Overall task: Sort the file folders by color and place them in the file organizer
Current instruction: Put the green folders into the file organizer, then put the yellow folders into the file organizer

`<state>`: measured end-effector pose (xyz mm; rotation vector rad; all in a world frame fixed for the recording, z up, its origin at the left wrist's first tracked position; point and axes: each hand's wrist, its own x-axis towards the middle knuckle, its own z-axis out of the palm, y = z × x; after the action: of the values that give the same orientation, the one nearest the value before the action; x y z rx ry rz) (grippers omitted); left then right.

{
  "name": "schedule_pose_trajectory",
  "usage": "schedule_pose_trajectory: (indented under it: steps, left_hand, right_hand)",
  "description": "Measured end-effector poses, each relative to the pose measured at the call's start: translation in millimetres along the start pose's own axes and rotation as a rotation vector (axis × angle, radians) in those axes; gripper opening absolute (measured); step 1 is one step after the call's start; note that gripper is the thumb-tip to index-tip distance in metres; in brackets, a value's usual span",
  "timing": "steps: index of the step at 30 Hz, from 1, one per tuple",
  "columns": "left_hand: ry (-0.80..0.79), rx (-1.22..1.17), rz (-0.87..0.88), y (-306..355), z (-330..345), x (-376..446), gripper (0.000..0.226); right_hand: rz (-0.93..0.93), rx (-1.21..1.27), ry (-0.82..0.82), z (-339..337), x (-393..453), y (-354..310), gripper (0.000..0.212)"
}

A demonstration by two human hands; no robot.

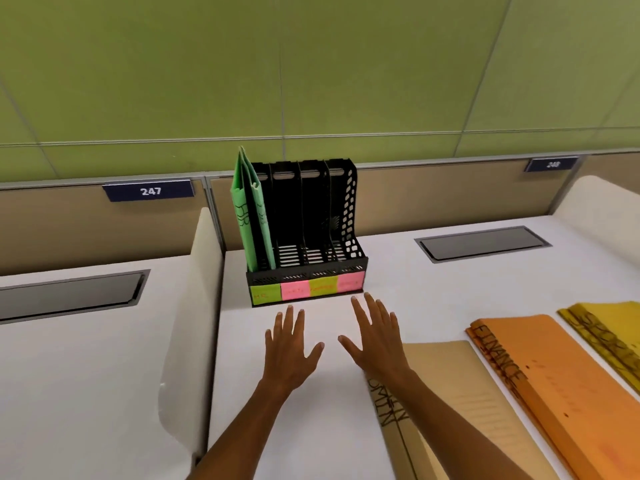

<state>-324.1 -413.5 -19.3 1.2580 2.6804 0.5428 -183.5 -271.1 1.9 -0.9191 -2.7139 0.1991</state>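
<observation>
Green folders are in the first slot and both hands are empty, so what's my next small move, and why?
Probably reach your right hand to the tan folder beside it. Both hands are open, the left hand holds nothing, and three slots of the file organizer stand empty.

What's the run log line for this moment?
left hand: open | right hand: open | green paper folders: leftmost slot, black plastic file organizer | orange folder: on desk

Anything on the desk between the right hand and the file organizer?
No. The head view shows only bare white desk between the right hand and the file organizer.
</observation>
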Motion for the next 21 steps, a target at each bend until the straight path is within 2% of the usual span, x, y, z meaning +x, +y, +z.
schedule_pose_trajectory:
  steps: [11,21]
  left_hand:
    - [-0.119,-0.049,0.064,108.1,50.6,-74.1,0.084]
    - [-0.082,-0.031,0.095,227.4,77.8,-123.4,0.083]
  right_hand:
    - [0.160,-0.028,-0.083,-35.8,-110.0,103.3,0.086]
    - [0.260,-0.025,-0.107,-83.2,-199.5,210.3,0.090]
